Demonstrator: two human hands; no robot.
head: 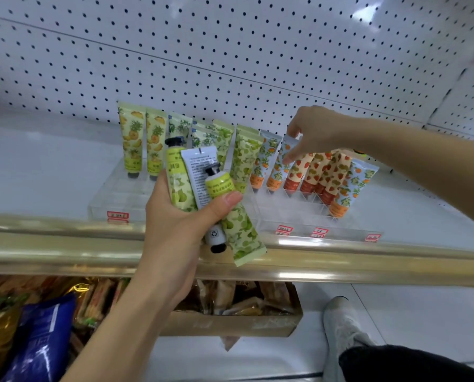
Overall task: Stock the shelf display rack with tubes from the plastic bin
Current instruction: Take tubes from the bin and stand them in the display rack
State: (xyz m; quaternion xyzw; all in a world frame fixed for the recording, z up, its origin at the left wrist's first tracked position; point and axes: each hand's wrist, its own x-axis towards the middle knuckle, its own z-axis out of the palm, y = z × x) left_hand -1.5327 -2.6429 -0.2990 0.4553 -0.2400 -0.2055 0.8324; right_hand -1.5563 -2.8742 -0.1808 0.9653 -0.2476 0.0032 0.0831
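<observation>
A clear acrylic display rack (pixel 293 213) stands on the white shelf and holds several upright tubes: pineapple ones (pixel 132 139) at the left, green ones in the middle, orange and strawberry ones (pixel 313 172) at the right. My left hand (pixel 175 216) grips a bundle of three tubes (pixel 200 186) in front of the rack, two green and one white-backed, lying at mixed angles. My right hand (pixel 315 130) pinches the top of an orange-patterned tube (pixel 281 164) that stands in the rack's right half. The plastic bin is out of view.
A gold shelf edge (pixel 340 260) runs across in front of the rack. White pegboard (pixel 230 51) backs the shelf. Below sit a cardboard box of snack packs (pixel 238 318), a blue bag (pixel 43 343), and a shoe (pixel 340 323) on the floor.
</observation>
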